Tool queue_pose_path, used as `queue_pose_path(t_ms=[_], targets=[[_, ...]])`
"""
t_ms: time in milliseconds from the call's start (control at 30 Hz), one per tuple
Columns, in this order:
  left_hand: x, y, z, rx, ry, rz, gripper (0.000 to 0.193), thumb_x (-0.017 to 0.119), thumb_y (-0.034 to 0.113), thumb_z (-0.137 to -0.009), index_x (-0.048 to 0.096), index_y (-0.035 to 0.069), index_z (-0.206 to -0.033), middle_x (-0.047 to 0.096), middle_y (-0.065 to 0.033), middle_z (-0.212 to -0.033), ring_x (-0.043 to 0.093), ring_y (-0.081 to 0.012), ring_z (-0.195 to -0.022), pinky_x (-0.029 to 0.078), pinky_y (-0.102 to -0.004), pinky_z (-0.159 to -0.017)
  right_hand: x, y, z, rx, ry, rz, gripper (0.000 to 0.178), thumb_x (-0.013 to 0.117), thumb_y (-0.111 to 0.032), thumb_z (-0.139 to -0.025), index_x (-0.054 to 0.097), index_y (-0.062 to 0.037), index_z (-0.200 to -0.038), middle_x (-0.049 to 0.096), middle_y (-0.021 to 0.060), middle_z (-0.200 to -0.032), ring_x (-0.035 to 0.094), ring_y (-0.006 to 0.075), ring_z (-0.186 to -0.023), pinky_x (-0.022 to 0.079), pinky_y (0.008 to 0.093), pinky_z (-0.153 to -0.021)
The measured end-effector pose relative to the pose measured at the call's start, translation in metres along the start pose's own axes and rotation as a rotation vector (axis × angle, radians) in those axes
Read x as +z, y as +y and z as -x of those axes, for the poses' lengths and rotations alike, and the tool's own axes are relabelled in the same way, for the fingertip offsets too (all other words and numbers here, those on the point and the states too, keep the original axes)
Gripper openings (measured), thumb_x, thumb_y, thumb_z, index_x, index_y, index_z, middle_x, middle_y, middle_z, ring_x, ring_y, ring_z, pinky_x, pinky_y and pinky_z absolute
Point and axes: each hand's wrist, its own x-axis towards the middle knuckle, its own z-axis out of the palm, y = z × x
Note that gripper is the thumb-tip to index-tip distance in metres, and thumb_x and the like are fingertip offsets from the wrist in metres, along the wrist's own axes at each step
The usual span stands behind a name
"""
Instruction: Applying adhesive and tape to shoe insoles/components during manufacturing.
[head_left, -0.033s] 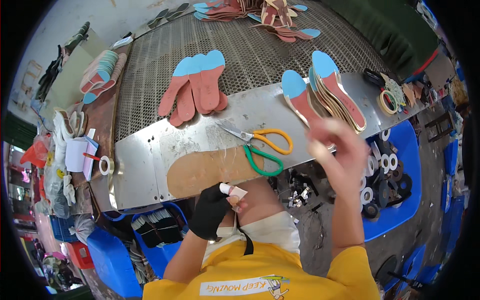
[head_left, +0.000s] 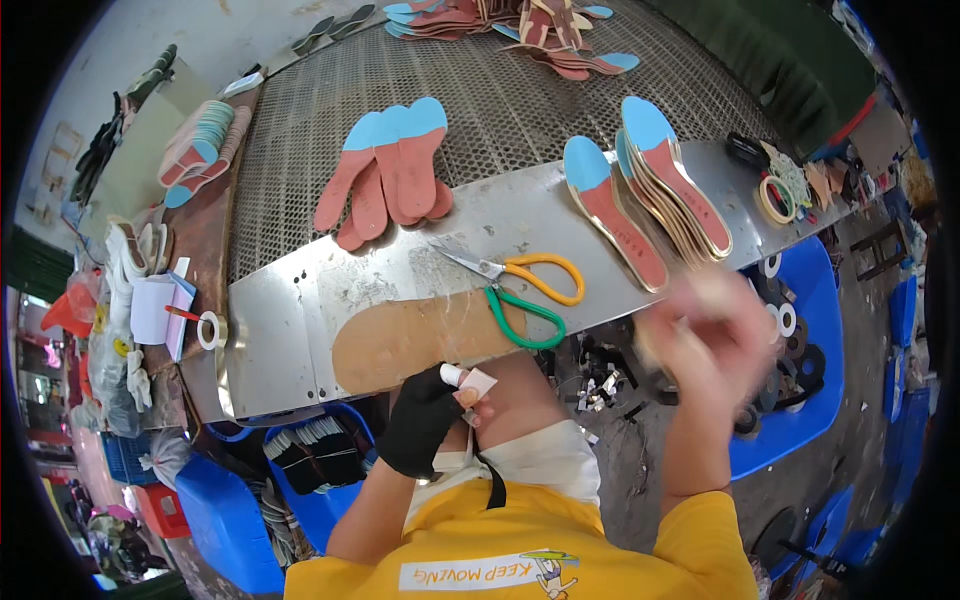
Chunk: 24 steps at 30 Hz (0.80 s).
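My left hand [head_left: 428, 420], in a black glove with bare fingertips and white wrapping on one finger, pinches a small pale pink square piece [head_left: 478, 383] over my lap. To the right, my right hand [head_left: 708, 325] is bare and smeared by motion, so its fingers cannot be read. It hovers off the metal table edge, near a red and blue insole [head_left: 612, 215] lying alone. Beside that lies a stack of matching insoles [head_left: 685, 190]. Scissors [head_left: 518, 285] with one yellow and one green handle rest partly on a brown insole-shaped board [head_left: 410, 345].
More insoles fan out [head_left: 385, 170] at the mesh's near edge. A tape roll [head_left: 211, 331] sits at left, another [head_left: 776, 200] at right. Below the table's right side stands a blue bin [head_left: 800, 420] of rolls. A blue tub [head_left: 320, 455] of dark pieces stands below left.
My right hand has moved right and a little down, away from the lone insole, which now shows in full. My left hand keeps the pink piece in almost the same place.
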Motion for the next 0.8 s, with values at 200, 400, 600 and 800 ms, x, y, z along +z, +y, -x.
queue_pose_path(t_ms=[200, 400, 600, 800], targets=[[0.018, -0.012, -0.008, -0.164, -0.041, -0.058, 0.009, 0.065, 0.009, -0.086, 0.060, 0.001, -0.088, 0.061, -0.0061, -0.077, 0.059, -0.0116, -0.064, 0.046, -0.0243, -0.056, -0.044, -0.064, -0.015, -0.433, -0.408, -0.494, 0.019, 0.073, -0.021, -0.079, 0.064, -0.0048, -0.076, 0.058, 0.0044, -0.070, 0.050, 0.0127, -0.050, 0.034, 0.0236, -0.044], [0.026, 0.004, 0.003, -0.151, 0.063, -0.226, 0.015, 0.067, 0.017, -0.087, 0.064, 0.004, -0.092, 0.060, -0.0008, -0.069, 0.054, -0.0056, -0.054, 0.041, -0.0191, -0.049, -0.041, -0.081, 0.014, -0.744, -0.347, -0.528, 0.025, 0.069, -0.026, -0.085, 0.060, -0.0076, -0.071, 0.050, -0.0049, -0.052, 0.047, 0.0064, -0.044, 0.031, 0.0221, -0.039], [0.041, 0.013, 0.020, -0.076, 0.130, -0.259, 0.016, 0.062, 0.018, -0.087, 0.066, 0.003, -0.088, 0.055, 0.0015, -0.060, 0.050, -0.0052, -0.051, 0.037, -0.0198, -0.048, -0.031, -0.018, 0.063, 0.281, -0.758, 0.035, 0.042, 0.081, -0.032, -0.063, 0.066, -0.0022, -0.088, 0.060, 0.0074, -0.075, 0.059, 0.0211, -0.063, 0.044, 0.0278, -0.054], [0.067, 0.020, 0.005, 0.045, -0.028, -0.091, 0.015, 0.062, 0.019, -0.089, 0.063, 0.005, -0.092, 0.060, -0.0008, -0.069, 0.053, -0.0055, -0.055, 0.040, -0.0207, -0.050, 0.014, 0.042, 0.100, 0.647, -0.168, -0.556, 0.035, 0.074, -0.014, -0.078, 0.063, 0.0023, -0.107, 0.063, 0.0055, -0.097, 0.061, 0.0156, -0.088, 0.047, 0.0263, -0.078]])
